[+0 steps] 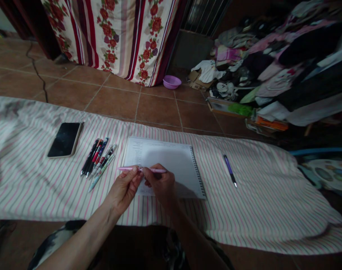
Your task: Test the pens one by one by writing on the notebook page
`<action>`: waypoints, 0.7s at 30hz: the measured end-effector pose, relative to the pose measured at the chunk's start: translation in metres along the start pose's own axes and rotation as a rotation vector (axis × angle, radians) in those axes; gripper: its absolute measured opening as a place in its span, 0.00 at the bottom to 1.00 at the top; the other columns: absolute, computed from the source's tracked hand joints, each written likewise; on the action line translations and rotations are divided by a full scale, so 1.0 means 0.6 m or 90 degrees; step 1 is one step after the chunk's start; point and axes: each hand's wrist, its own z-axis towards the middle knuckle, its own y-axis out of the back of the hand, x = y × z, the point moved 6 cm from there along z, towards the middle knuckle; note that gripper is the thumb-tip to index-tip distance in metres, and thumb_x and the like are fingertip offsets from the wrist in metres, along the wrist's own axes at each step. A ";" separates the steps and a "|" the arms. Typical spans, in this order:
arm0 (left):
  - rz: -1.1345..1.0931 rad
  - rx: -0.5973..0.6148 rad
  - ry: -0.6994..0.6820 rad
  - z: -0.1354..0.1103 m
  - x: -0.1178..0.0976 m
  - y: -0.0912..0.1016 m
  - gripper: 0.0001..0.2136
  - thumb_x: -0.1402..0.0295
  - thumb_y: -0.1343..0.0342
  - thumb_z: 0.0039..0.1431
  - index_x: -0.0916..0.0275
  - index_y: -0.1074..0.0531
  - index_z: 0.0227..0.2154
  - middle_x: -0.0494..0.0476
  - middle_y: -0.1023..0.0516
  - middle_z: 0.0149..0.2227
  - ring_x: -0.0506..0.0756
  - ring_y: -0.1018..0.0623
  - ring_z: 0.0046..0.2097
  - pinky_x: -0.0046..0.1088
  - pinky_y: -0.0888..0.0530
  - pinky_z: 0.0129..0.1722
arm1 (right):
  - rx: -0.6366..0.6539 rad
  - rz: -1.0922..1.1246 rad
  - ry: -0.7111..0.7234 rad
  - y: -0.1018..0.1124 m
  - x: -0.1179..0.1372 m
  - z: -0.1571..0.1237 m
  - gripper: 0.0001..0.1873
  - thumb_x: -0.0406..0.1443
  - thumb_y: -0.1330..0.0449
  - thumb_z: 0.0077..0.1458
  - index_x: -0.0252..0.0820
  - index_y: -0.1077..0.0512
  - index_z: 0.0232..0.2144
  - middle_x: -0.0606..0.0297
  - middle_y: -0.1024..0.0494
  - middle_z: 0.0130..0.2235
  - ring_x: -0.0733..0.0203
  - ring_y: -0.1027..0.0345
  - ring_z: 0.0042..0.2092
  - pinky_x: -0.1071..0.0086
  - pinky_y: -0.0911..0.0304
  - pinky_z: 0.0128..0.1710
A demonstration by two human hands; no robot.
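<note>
A pink pen [159, 170] is held level between both hands over a spiral notebook [171, 157]. My left hand [128, 185] pinches the pen's left part between thumb and fingers. Close beside it, my right hand [161, 183] grips the right part, fingers curled; the two hands nearly touch at the pen's middle. The notebook page carries small writing along its left side, and its coil runs down the right edge. Left of the notebook lies a bunch of several pens [99, 159]. A purple and black pen [229, 170] lies alone to the right.
A phone [64, 139] lies on the striped cloth [255, 210] at the left. Beyond the cloth, a floral curtain [117, 37] hangs over the tiled floor [156, 105], near a purple basin [171, 82]. Heaped clothes [289, 71] fill the right back.
</note>
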 end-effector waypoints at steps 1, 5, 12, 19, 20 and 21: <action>0.001 0.007 -0.007 0.000 -0.001 -0.002 0.08 0.84 0.49 0.54 0.72 0.27 0.24 0.58 0.23 0.26 0.49 0.22 0.28 0.20 0.22 0.32 | 0.002 0.003 0.001 0.000 0.001 0.001 0.16 0.47 0.40 0.45 0.42 0.34 0.18 0.71 0.33 0.13 0.69 0.39 0.15 0.77 0.42 0.16; 0.015 0.017 -0.007 -0.003 -0.001 -0.006 0.07 0.84 0.48 0.53 0.71 0.28 0.25 0.58 0.22 0.26 0.50 0.21 0.29 0.21 0.22 0.31 | 0.014 0.013 -0.023 -0.002 -0.002 0.006 0.17 0.48 0.41 0.46 0.41 0.34 0.18 0.73 0.36 0.12 0.71 0.43 0.14 0.78 0.46 0.15; 0.016 0.007 -0.004 -0.012 0.001 -0.018 0.07 0.82 0.50 0.55 0.72 0.28 0.26 0.60 0.22 0.27 0.50 0.21 0.28 0.15 0.24 0.25 | 0.039 0.057 -0.062 -0.002 -0.003 0.004 0.19 0.50 0.42 0.46 0.40 0.31 0.20 0.72 0.35 0.13 0.71 0.43 0.14 0.78 0.47 0.13; -0.014 -0.040 0.001 -0.021 0.001 -0.022 0.09 0.84 0.51 0.56 0.73 0.28 0.25 0.60 0.22 0.26 0.49 0.21 0.27 0.19 0.22 0.30 | 0.059 0.150 -0.067 0.013 -0.002 -0.004 0.24 0.46 0.37 0.42 0.43 0.36 0.39 0.67 0.26 0.31 0.67 0.33 0.21 0.79 0.45 0.11; -0.015 -0.048 0.001 -0.022 -0.001 -0.021 0.09 0.84 0.51 0.55 0.73 0.28 0.25 0.60 0.22 0.26 0.49 0.21 0.27 0.19 0.22 0.30 | 0.059 0.140 -0.031 0.018 0.001 -0.004 0.23 0.45 0.37 0.42 0.43 0.36 0.41 0.65 0.27 0.34 0.66 0.31 0.25 0.78 0.41 0.14; -0.015 -0.059 -0.001 -0.024 -0.004 -0.020 0.08 0.84 0.51 0.55 0.73 0.28 0.25 0.60 0.22 0.26 0.49 0.21 0.26 0.19 0.22 0.29 | 0.066 0.114 0.021 0.022 0.007 -0.004 0.21 0.42 0.37 0.44 0.43 0.35 0.41 0.64 0.27 0.37 0.65 0.30 0.28 0.77 0.37 0.18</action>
